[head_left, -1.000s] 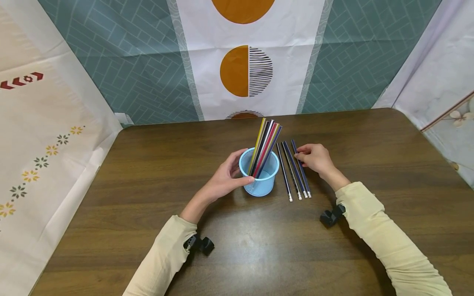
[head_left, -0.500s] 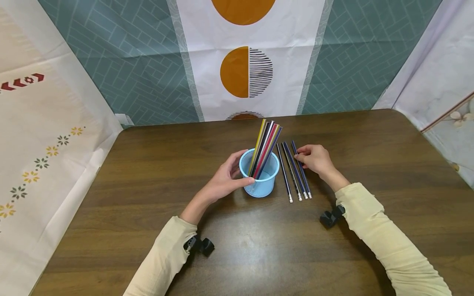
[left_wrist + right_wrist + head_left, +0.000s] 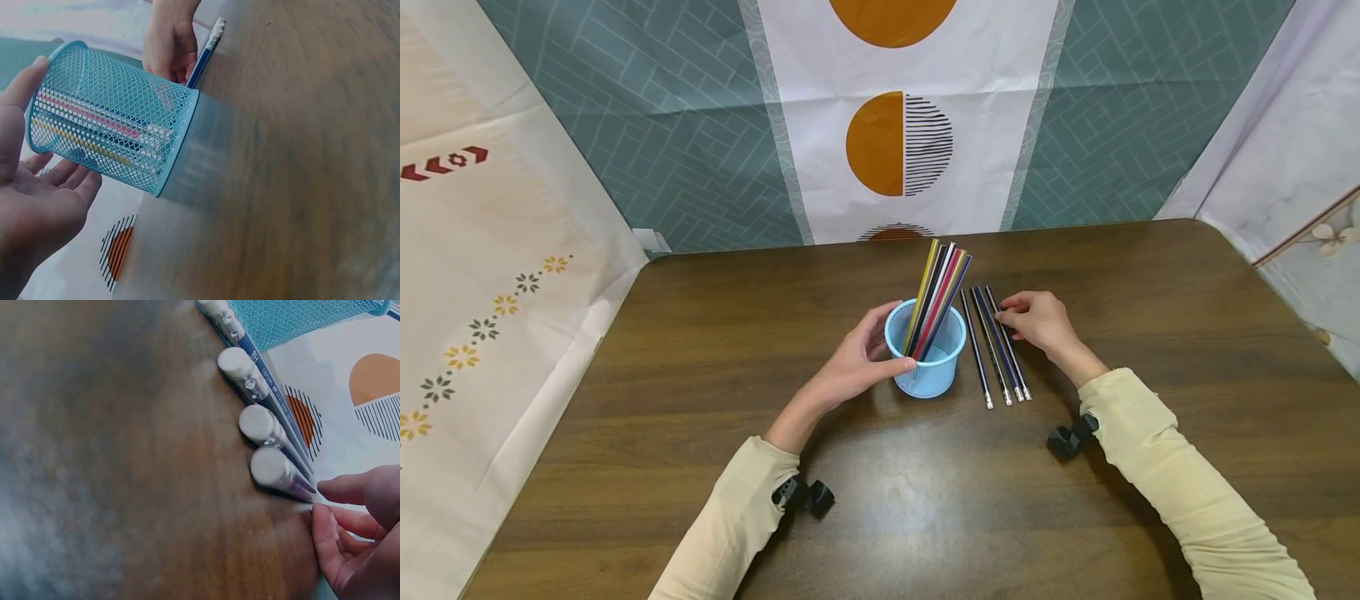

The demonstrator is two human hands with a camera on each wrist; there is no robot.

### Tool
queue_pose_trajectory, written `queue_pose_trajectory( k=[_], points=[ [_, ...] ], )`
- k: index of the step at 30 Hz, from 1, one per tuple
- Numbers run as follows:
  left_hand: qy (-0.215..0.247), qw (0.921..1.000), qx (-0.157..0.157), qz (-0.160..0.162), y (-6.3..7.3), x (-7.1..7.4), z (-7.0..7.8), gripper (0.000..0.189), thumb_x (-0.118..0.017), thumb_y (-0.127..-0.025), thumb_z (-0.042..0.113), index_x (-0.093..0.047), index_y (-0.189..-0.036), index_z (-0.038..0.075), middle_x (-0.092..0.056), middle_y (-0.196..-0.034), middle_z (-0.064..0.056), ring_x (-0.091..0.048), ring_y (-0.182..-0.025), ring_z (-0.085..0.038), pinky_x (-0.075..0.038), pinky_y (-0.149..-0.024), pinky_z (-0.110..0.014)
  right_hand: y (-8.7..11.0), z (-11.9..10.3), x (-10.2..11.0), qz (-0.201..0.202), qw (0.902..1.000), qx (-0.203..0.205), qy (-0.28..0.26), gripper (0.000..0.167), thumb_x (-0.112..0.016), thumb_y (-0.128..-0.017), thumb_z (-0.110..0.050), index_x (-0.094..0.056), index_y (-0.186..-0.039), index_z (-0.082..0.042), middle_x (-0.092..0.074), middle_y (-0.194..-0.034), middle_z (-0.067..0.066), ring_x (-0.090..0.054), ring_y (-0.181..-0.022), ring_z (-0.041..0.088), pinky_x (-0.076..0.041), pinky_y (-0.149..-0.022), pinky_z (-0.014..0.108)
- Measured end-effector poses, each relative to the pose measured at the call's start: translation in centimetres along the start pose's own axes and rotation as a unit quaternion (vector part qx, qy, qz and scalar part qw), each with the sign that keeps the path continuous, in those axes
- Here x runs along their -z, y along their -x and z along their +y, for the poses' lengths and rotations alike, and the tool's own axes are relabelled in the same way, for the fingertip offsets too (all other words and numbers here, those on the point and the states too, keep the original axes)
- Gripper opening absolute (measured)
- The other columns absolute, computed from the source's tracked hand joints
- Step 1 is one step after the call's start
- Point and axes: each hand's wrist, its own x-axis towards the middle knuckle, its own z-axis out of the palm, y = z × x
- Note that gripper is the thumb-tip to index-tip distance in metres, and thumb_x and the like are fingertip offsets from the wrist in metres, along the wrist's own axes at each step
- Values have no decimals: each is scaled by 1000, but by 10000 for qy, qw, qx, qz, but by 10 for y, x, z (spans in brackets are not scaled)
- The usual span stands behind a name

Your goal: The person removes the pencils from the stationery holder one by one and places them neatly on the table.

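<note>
Wood table (image 3: 625, 417). Left hand (image 3: 853, 367) curled round cup (image 3: 925, 385) of leaning pencils (image 3: 937, 296); right hand (image 3: 1037, 319) pinches outermost pencil (image 3: 1017, 367), three others (image 3: 976, 350) between it and cup. Likely pick-up step; next calls for clean lift.

The blue mesh cup (image 3: 927, 382) partly hides your left hand (image 3: 853, 358) behind it; to its right, your right hand (image 3: 1037, 320) covers some of the outermost pencil (image 3: 1015, 362); your right wrist camera crops the cup, and pencil lettering (image 3: 269, 374) beside it is mostly too small to read
</note>
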Motion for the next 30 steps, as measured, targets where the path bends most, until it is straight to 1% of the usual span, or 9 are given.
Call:
queue_pose_trajectory(
  k=[5,10,15,18,23,26,30],
  points=[
    [3,10000,-59,9,0,1,-1,73,-72,-85,1,-33,-146,5,-43,-142,-16,-44,-130,-26,-35,-108,-35,0,-1,0,16,10000,27,5,29,-62,-93,-8,-60,-114,12,-60,-102,24,-61,-75,21,-55,-62,21],
    [27,10000,-65,28,-1,0,-2,73,-72,-85,0,-33,-146,5,-43,-142,-15,-44,-129,-26,-36,-107,-34,-1,-1,1,26,10000,-11,-47,29,-62,-93,-7,-60,-114,12,-60,-103,24,-60,-73,18,-54,-61,20],
    [70,9999,-108,19,-1,1,-4,73,-72,-84,-1,-33,-146,4,-43,-142,-16,-45,-129,-26,-36,-107,-35,-1,-1,1,-37,9996,-67,-272,29,-62,-93,-7,-60,-114,12,-60,-104,24,-59,-74,14,-54,-61,19],
    [76,9999,-110,22,-1,1,-4,73,-71,-84,-2,-33,-146,4,-43,-142,-17,-44,-129,-27,-36,-107,-35,0,-3,2,-109,9990,-108,-428,29,-62,-93,-6,-60,-115,13,-60,-105,24,-59,-78,16,-54,-63,19],
    [21,10000,-51,8,0,1,-3,72,-70,-85,-3,-32,-146,3,-42,-143,-17,-43,-130,-28,-35,-108,-37,2,-5,3,-231,9982,-177,-517,29,-60,-95,-6,-58,-116,13,-60,-106,25,-58,-84,22,-54,-65,19],
    [-7,10000,-11,1,0,0,-2,72,-70,-86,-2,-32,-146,4,-42,-143,-17,-43,-130,-27,-35,-108,-37,3,-6,4,-283,9979,-198,-555,30,-59,-95,-7,-58,-117,13,-60,-107,25,-59,-84,22,-54,-66,20],
    [-13,10000,-27,-9,0,0,-2,72,-71,-86,-1,-32,-146,4,-42,-143,-16,-43,-130,-27,-35,-108,-37,4,-7,5,-308,9973,-204,-639,30,-59,-96,-7,-58,-118,13,-60,-107,25,-59,-81,19,-55,-67,21]
  ],
)
